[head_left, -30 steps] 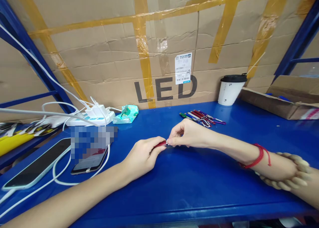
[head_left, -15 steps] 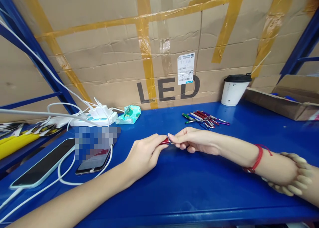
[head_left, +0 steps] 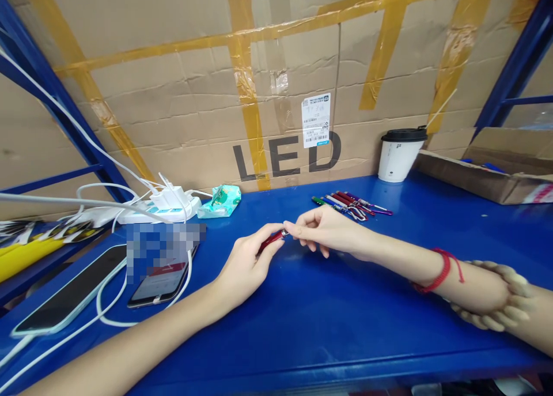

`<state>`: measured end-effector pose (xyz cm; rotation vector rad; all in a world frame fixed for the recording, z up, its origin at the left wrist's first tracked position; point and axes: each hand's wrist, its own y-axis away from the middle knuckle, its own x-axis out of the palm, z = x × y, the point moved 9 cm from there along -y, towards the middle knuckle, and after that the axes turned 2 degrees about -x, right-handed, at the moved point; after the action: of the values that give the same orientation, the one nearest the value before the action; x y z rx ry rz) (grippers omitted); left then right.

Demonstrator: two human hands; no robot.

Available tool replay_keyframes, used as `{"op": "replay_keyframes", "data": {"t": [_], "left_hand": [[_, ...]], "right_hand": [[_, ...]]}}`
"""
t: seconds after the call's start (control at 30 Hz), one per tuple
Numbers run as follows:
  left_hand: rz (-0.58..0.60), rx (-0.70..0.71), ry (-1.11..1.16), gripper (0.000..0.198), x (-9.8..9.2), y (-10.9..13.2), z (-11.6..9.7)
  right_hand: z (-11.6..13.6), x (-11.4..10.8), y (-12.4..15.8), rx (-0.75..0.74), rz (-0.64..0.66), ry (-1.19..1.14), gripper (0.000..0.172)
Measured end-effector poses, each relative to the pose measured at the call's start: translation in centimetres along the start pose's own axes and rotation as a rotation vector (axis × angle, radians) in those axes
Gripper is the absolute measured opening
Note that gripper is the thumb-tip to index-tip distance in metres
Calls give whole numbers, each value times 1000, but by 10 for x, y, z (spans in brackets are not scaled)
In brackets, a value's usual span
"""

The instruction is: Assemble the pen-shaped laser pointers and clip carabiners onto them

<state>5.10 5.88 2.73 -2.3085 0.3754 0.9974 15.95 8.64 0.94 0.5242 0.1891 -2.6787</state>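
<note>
A slim red metal tube (head_left: 271,242) with a silver end spans the gap between my two hands, above the blue table (head_left: 302,327). My left hand (head_left: 247,261) grips its red body between thumb and fingers, and the lower part of it is hidden in the palm. At the silver end, my right hand (head_left: 322,232) pinches with thumb and forefinger, its other fingers loosely curled. Just behind the right hand lies a bunch of similar coloured tubes (head_left: 341,200) with small carabiner clips, in green, white, red and purple.
Left of my hands are two phones (head_left: 71,292) (head_left: 162,278), white cables (head_left: 100,304) and a power strip (head_left: 166,211). A green soft packet (head_left: 220,201) sits beside the strip. At the back right stand a lidded paper cup (head_left: 400,157) and an open cardboard box (head_left: 496,177).
The red tube now tilts more steeply, its silver end higher, and more of its red body shows. My right hand has risen slightly, and the whole view has shifted a little.
</note>
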Motion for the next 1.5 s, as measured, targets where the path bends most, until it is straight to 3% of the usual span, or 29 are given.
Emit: {"op": "replay_keyframes", "data": {"t": [0.1,0.23,0.43,0.57,0.77,1.1,1.5], "left_hand": [[9,-75,31,26,0,-2,4],[44,-60,37,23,3,-2,3],[143,-1,-20,21,13,0,2],[201,6,-26,16,19,3,1],[255,28,-74,13,23,7,2],[236,47,-56,14,20,8,1],[157,10,-12,12,14,2,3]], "right_hand": [[27,-13,3,-281,-132,318,38],[53,-1,17,-651,-38,700,25],[52,13,25,-740,24,1137,29],[47,30,27,-769,96,1289,24],[39,42,27,-680,179,1216,25],[29,30,17,-436,109,644,33],[34,19,15,-392,166,669,34]]}}
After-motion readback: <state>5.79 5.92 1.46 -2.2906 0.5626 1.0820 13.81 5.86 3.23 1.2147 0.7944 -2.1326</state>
